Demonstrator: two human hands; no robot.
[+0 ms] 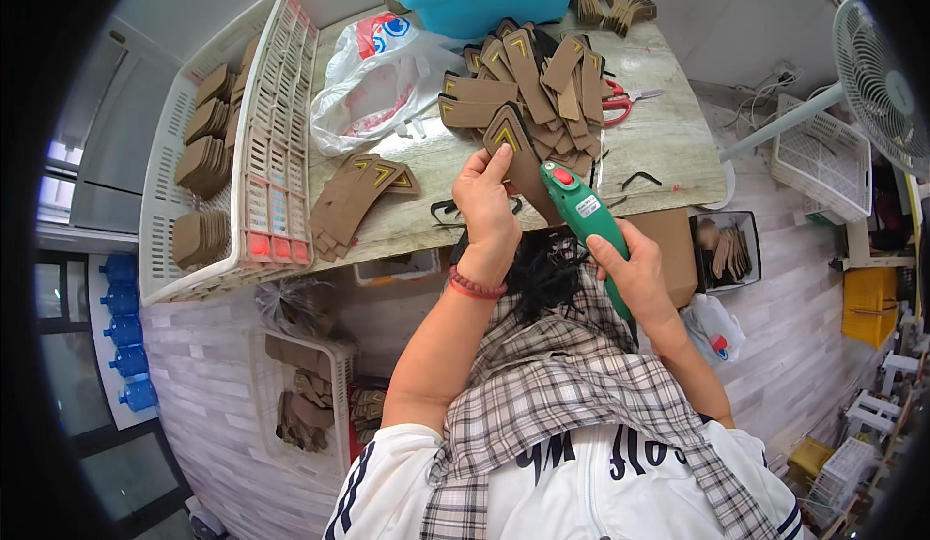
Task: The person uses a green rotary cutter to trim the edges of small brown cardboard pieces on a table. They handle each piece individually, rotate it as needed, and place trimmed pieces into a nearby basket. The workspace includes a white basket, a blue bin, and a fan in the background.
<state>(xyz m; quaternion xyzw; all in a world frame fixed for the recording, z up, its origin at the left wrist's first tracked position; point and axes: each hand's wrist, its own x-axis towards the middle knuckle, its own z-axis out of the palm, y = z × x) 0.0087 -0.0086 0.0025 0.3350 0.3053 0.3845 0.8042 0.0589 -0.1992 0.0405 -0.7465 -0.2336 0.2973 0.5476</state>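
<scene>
My left hand [487,206] pinches a flat brown piece [531,180] with a yellow chevron and a dark edge, held up over the table's near edge. A green handheld power cutter [591,213] with a red button is gripped in my right hand [635,267]. Its head is against or very close to the piece's right side; contact is unclear. Behind them lies a loose pile of similar brown pieces [528,70]. More pieces [358,199] are fanned out at the left. Black strip offcuts [640,180] lie on the table, and a dark tangle of them [547,274] rests on my apron.
A white crate [271,167] with stacked brown pieces stands at the left edge. Farther back are a plastic bag [383,85], a blue tub [489,0] and red-handled scissors [620,104]. At the right are a fan [883,85] and a black-rimmed box [727,249].
</scene>
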